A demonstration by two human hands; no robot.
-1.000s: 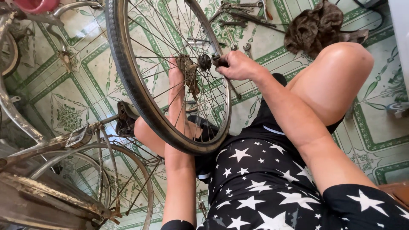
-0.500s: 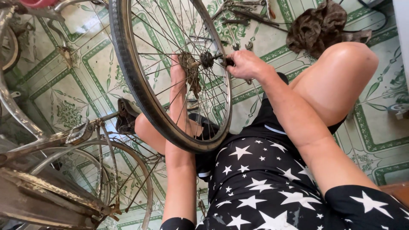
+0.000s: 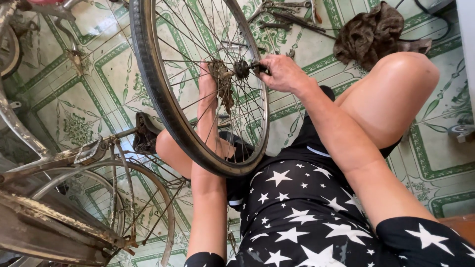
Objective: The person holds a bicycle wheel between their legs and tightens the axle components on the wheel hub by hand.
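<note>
The bicycle wheel (image 3: pixel 198 89) stands upright between the person's knees on the green-patterned tile floor (image 3: pixel 89 99), much where it stood half a second ago, though the view has drifted a little so the wheel sits slightly lower and to the right; the right hand (image 3: pixel 282 74) has stayed at the hub (image 3: pixel 241 69), fingers closed round the axle end; the left hand (image 3: pixel 210 81) remains behind the spokes, reaching up to the rusty sprocket (image 3: pixel 221 81), and whether it grips cannot be told through the wires; a rusted bicycle frame (image 3: pixel 59 198) with a second wheel lies at lower left, its pedal (image 3: pixel 144 133) just beside the tyre; a brown rag (image 3: pixel 371 32) and scattered tools (image 3: pixel 282 15) lie beyond the right knee
</note>
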